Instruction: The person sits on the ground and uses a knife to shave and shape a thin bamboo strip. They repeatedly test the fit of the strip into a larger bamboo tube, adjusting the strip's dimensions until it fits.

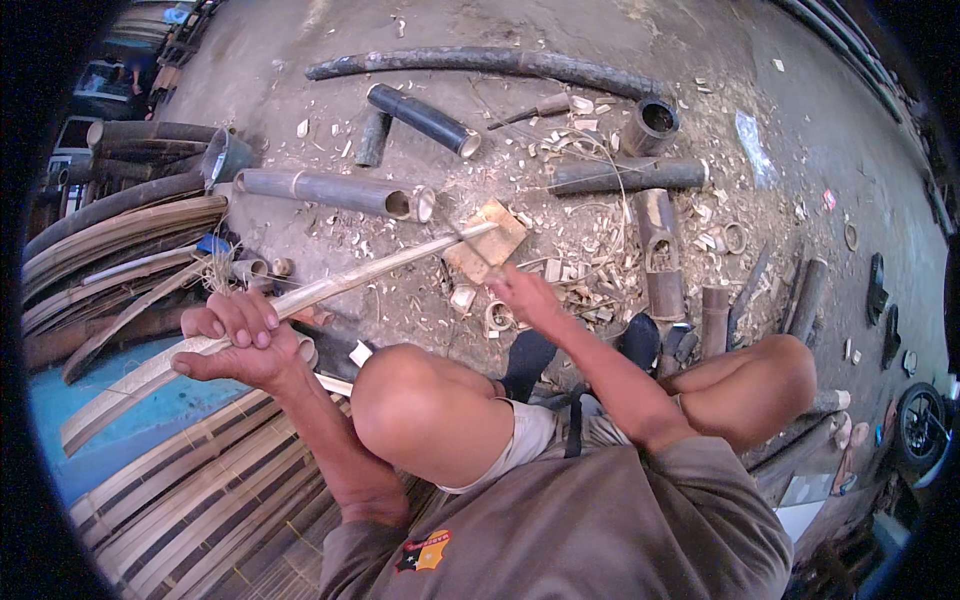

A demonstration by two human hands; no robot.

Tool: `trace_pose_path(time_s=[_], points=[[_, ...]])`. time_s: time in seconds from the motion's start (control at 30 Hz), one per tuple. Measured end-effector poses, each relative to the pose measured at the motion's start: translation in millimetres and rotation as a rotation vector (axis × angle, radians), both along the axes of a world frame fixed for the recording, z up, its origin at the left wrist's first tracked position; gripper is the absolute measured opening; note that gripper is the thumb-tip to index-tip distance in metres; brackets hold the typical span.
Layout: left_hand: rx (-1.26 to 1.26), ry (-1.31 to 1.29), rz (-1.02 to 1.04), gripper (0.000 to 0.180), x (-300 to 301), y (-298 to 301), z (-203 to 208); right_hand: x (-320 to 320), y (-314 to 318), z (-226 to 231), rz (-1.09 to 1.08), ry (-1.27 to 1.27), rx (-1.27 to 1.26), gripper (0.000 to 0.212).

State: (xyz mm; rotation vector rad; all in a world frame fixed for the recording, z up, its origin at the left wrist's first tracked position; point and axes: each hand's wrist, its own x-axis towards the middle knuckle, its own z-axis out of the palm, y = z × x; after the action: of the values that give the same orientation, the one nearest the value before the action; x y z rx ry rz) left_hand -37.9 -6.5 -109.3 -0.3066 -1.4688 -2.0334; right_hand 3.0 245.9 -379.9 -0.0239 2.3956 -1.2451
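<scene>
A long pale bamboo strip (360, 278) runs from the lower left up to a small wooden block (510, 238) on the ground, its far end lying over the block. My left hand (238, 340) is wrapped round the strip near its close end, thumb stretched along it. My right hand (525, 297) is closed beside the block's near edge, round the handle of a knife. The knife's thin dark blade (467, 248) points up and left, crossing the strip near its far end; whether it touches the strip I cannot tell. The knife's handle is mostly hidden in my fist.
Dark bamboo tubes (330, 188) lie around the block, with an upright bamboo section (656, 122) behind. Wood chips (590, 270) cover the ground. Another knife (540, 108) lies farther off. Split bamboo (130, 235) and a slatted bamboo panel (200, 490) are at left, a wheel (920, 422) far right.
</scene>
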Motion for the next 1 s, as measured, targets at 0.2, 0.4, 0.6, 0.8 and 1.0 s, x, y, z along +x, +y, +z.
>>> trace_pose_path(time_s=[0.2, 0.4, 0.6, 0.8, 1.0], points=[[-0.006, -0.018, 0.096, 0.06, -3.7, 7.1, -3.2, -4.9, 49.4, -88.0, -0.048, -0.019, 0.149, 0.06], [0.35, -0.111, 0.345, 0.052, 20.2, -103.1, -11.5, -5.7, 64.9, -92.1, -0.077, -0.131, -0.012, 0.07], [0.654, -0.57, 0.427, 0.044, 33.8, -156.2, -145.8, -5.5, 29.6, -23.5, -0.342, -0.053, -0.59, 0.063], [0.382, -0.717, 0.206, 0.044, 73.1, -77.1, -239.8, -26.3, 26.0, 42.2, -0.563, 0.109, -0.911, 0.046], [-1.33, -0.393, 0.496, 0.054, 63.0, 21.3, -236.6, -38.8, 22.6, 61.5, -0.496, 0.123, -0.85, 0.041]])
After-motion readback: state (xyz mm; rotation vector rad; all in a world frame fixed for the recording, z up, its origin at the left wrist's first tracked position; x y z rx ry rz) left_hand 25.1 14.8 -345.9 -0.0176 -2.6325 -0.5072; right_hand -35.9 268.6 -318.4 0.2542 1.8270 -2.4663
